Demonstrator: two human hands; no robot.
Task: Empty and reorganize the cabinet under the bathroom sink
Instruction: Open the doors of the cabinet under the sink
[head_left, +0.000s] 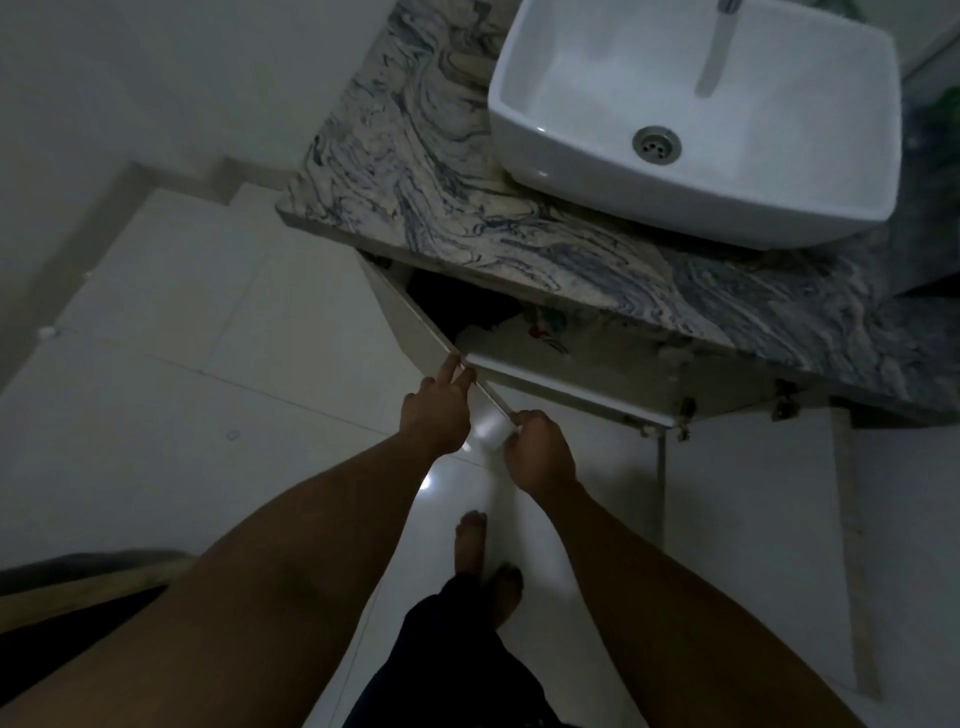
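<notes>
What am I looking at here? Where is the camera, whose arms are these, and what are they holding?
There is no machine. One camera sits on a person's head and looks down, so the two bare arms are theirs. They stand on a white floor, bare feet showing, before a marbled counter with a white sink on it. Under the counter is the cabinet, with both doors partly open. The left hand rests straight fingers on the left door at its top edge. The right hand curls round that door's free end. The right door stands ajar beside it. Inside it is dark. A few items show, one with red and teal on it, but they are too dim to name.
</notes>
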